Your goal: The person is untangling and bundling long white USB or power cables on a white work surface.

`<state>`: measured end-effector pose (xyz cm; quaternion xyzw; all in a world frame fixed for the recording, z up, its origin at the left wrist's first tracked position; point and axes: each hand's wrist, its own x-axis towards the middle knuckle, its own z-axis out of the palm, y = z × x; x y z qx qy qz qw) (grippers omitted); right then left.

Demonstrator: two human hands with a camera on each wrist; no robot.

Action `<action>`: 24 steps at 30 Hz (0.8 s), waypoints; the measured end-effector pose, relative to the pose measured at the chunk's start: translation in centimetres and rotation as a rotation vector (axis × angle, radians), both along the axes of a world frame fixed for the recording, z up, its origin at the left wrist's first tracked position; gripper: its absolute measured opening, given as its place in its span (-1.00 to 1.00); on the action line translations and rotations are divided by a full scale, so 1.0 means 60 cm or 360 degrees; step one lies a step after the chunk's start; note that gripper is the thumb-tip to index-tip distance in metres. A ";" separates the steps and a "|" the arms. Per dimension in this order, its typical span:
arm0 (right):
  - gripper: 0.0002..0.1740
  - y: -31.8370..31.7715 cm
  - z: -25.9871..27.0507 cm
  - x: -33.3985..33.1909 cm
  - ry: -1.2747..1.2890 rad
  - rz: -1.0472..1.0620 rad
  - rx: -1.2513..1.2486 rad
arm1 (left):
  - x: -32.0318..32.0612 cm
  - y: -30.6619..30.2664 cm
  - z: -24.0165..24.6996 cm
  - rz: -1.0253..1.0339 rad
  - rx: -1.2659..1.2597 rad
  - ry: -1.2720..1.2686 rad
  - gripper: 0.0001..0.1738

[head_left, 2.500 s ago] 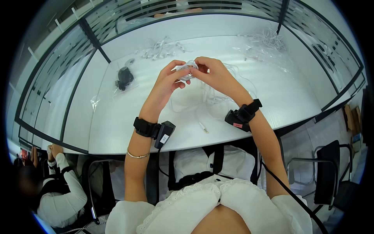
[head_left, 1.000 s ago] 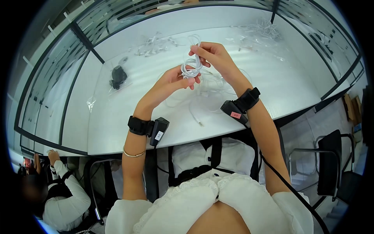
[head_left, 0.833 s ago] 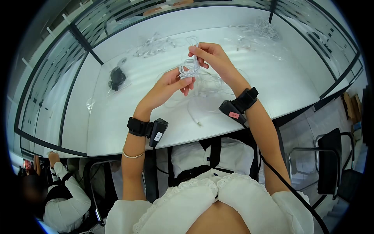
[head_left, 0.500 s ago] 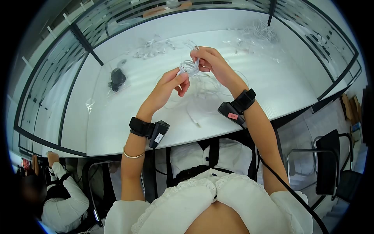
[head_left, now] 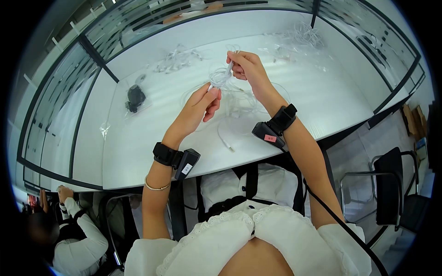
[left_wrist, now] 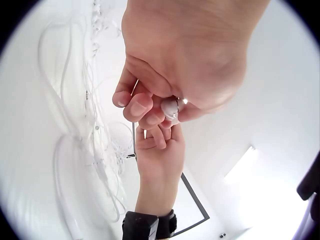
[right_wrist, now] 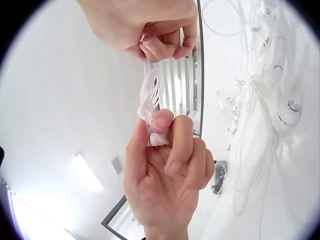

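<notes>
A coiled white cable (head_left: 219, 77) is held up above the table between both hands. My left hand (head_left: 202, 102) pinches its lower end between thumb and fingers. In the left wrist view a rounded white piece (left_wrist: 170, 108) with a metallic band pokes out from that grip. My right hand (head_left: 249, 69) pinches the upper part of the bundle, and a small loop sticks up past its fingertips. In the right wrist view the cable strands (right_wrist: 151, 90) run side by side between the two hands. The parts inside the fingers are hidden.
Loose white cables lie on the white table (head_left: 313, 108) below the hands, one with its plug (head_left: 231, 149) near the front edge. Bagged white cables (head_left: 179, 60) sit at the back left, more cables (head_left: 304, 37) back right. A bagged dark object (head_left: 135, 97) lies left. Partitions surround the table.
Both hands were close together around the coil. They have since drawn apart, the right up and the left down and leftward, with the cable bundle stretched between them.
</notes>
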<state>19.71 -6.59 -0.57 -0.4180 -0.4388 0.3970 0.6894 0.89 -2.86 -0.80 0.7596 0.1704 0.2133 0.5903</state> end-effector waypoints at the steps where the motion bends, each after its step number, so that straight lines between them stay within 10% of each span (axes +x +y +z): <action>1: -0.69 -0.001 0.003 0.000 -0.0011 -0.0029 0.0002 | -0.001 0.001 -0.001 -0.0009 -0.0013 0.0009 -0.66; 24: -0.67 -0.015 0.021 0.069 0.0006 -0.0265 0.0220 | 0.008 0.006 -0.011 -0.0436 -0.0475 -0.0115 -0.59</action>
